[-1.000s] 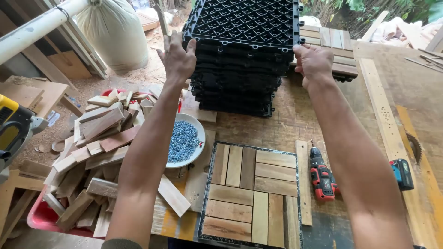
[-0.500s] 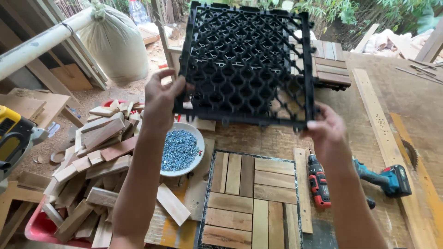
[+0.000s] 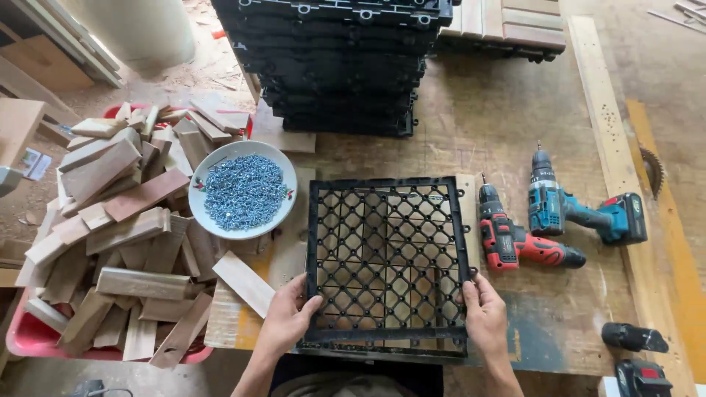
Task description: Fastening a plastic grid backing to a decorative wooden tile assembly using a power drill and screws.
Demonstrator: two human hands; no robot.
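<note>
A black plastic lattice grid tile (image 3: 386, 265) lies flat over wooden slats at the near edge of the workbench. My left hand (image 3: 288, 317) grips its near left edge and my right hand (image 3: 484, 312) grips its near right edge. A tall stack of the same black grid tiles (image 3: 334, 62) stands at the far side of the bench. A white bowl of blue-grey screws (image 3: 243, 190) sits just left of the tile.
A heap of short wooden slats (image 3: 121, 220) fills a red tub (image 3: 29, 345) on the left. A red drill (image 3: 511, 239) and a teal drill (image 3: 577, 209) lie to the right. Finished wooden tiles (image 3: 515, 22) are stacked far right; black batteries (image 3: 636, 349) near right.
My hands lifted one black grid tile off the far stack, carried it toward me and laid it down over the wooden slats; the camera tilted downward.
</note>
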